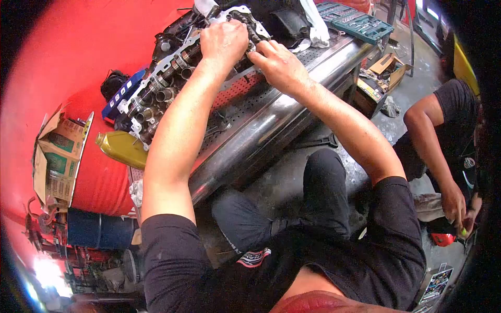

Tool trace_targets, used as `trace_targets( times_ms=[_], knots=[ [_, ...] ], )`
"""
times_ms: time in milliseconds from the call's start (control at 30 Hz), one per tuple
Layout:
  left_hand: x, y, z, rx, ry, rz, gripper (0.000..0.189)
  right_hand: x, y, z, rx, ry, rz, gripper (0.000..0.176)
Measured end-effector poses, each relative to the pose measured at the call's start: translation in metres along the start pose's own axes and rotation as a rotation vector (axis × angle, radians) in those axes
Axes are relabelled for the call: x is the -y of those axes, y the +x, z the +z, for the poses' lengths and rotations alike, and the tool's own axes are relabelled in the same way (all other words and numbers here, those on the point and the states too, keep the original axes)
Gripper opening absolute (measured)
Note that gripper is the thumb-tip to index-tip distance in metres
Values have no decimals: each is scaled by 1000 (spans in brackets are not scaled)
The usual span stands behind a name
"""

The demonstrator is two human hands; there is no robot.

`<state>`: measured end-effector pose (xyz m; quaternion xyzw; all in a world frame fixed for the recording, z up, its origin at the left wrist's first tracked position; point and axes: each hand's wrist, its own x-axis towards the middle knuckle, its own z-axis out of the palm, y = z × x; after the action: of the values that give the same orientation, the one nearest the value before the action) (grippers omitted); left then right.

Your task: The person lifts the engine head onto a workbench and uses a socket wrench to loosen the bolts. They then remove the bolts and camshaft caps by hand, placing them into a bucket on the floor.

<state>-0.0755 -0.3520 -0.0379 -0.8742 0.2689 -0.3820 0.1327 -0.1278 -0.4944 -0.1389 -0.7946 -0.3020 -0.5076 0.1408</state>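
Oil bottle (122,148) lies at the worktop's (271,120) left end, just beside the cylinder head (167,78), which sits diagonally on the perforated top. Left hand (224,41) is curled down over the cylinder head's far end, probably gripping it. Right hand (279,65) is just beside it, fingers bent onto the edge, can't tell if it holds anything; socket set (355,21) further right.

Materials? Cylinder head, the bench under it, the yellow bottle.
Cylinder head: cast metal, probably aluminium; dull grey and oily, with brighter machined caps.
Bench: sheet steel, possibly stainless; perforated top and a mirror-like rolled front edge.
Bottle: looks like plastic; opaque gold-yellow with a soft sheen.
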Motion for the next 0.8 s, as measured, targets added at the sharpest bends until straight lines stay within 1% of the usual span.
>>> trace_targets(
  times_ms=[67,100,133,233,267,367,467,567,600,700,733,767,800],
  knots=[
    [-3,-1,4,-161,42,13,24,3,5,-3,-87,45,102,15],
    [-4,-1,6,-240,64,18,22,5,9,-4,-131,68,152,16],
    [-4,1,7,-232,48,-20,24,8,13,-7,-142,52,272,21],
    [5,9,13,-66,4,7,25,-2,24,0,-48,-101,248,22],
    [7,8,14,-88,5,8,31,-3,27,2,-8,-133,220,23],
    [9,1,9,-54,-22,56,31,-4,33,10,14,-165,253,21],
    [3,0,1,-201,-28,-2,23,1,36,10,36,-126,376,17],
    [15,7,18,-103,44,86,31,2,36,13,-31,-126,374,17],
    [20,11,24,-57,25,124,30,1,37,14,-29,-122,352,17],
    [11,5,1,-5,-7,68,32,-7,36,15,-7,-95,301,17],
    [9,4,3,-47,-14,20,34,-9,36,15,10,-71,285,18],
    [11,5,8,-74,-23,52,35,-10,36,15,25,-45,267,18],
    [14,9,12,-102,-31,82,36,-10,35,16,-17,-36,303,17]
  ],
)
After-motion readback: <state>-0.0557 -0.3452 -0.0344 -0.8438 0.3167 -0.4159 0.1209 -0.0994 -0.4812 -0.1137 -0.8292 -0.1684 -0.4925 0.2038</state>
